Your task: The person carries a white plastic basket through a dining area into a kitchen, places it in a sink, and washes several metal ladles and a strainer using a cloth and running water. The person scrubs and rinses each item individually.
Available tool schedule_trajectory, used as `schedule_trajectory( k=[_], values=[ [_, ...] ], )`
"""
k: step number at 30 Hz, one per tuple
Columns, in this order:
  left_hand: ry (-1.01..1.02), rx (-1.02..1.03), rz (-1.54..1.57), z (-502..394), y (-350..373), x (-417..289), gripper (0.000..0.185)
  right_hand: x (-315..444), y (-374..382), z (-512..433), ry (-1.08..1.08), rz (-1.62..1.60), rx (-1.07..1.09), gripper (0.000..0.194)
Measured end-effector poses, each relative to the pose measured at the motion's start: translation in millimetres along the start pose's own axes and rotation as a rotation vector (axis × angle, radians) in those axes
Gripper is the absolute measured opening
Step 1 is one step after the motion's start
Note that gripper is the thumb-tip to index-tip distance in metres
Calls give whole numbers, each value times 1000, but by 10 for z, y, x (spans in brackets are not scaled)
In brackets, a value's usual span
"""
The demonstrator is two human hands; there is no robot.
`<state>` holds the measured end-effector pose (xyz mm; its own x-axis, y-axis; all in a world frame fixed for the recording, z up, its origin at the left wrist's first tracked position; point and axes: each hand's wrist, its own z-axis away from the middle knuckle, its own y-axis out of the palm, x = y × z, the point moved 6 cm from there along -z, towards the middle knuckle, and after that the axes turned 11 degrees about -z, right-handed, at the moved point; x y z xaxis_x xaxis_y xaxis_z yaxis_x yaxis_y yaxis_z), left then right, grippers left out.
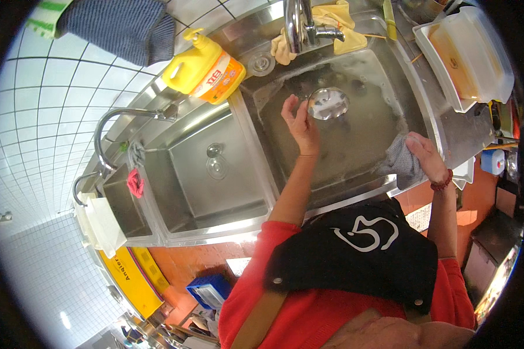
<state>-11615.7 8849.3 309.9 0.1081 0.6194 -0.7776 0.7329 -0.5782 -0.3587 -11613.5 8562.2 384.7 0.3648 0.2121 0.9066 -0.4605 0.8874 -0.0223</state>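
My left hand (303, 128) is over the water in the right sink basin (279, 172), its fingers partly curled. Beside its fingertips is a shiny, round, dish-like piece (329, 104), probably metal. Whether the fingers grip its rim or only come close to it is unclear. At the basin's right front corner, my right hand (428, 157) holds a bunched grey cloth (401, 161), which drapes over the steel edge. Cloudy water covers the basin floor, with dark shapes blurred beneath the surface.
A chrome faucet (293, 26) rises behind the basin, with yellow rubber gloves (351, 39) next to it. Left of them stands a yellow detergent jug (207, 67). The middle basin (227, 187) has a drain. White plastic containers (467, 56) rest on the right counter; a pink cloth (135, 183) lies left.
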Motion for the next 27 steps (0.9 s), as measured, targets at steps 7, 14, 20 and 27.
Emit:
schedule_trajectory(
  k=[7,14,20,27],
  values=[
    [-90,-11,6,-75,-284,-66,19,71,193,24,-33,6,60,23],
    [-872,124,701,-118,-481,-59,21,109,351,15,-60,-31,84,21],
    [-901,32,723,-275,-926,46,19,59,434,-47,-55,-32,138,22],
    [-1029,-239,410,-102,-2075,1859,21,3,253,-35,-51,-73,45,23]
  ],
)
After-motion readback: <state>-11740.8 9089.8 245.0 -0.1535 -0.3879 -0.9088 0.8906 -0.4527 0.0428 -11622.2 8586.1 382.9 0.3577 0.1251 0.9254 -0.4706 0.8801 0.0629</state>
